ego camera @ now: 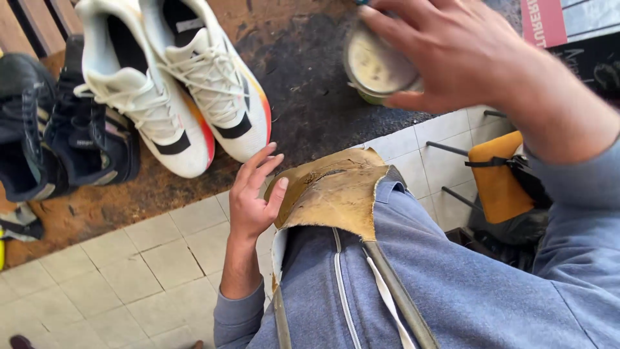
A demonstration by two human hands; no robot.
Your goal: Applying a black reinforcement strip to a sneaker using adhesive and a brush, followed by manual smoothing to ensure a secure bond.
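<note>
Two hands are at work over your lap. Nearest you, a worn leather piece (332, 194) lies on your blue-clad knee, its long axis running from your body out toward the floor. Your left hand (252, 197) steadies its left edge, thumb pressed on the leather, the other fingers loosely spread and clear of it. Up and to the right, your right hand (452, 52) grips a round tin (374, 64) from above, fingers curled about its rim. That tin sits beyond the leather's far end. Farther out on the mat stand white shoes (181, 84) and black shoes (58, 123).
</note>
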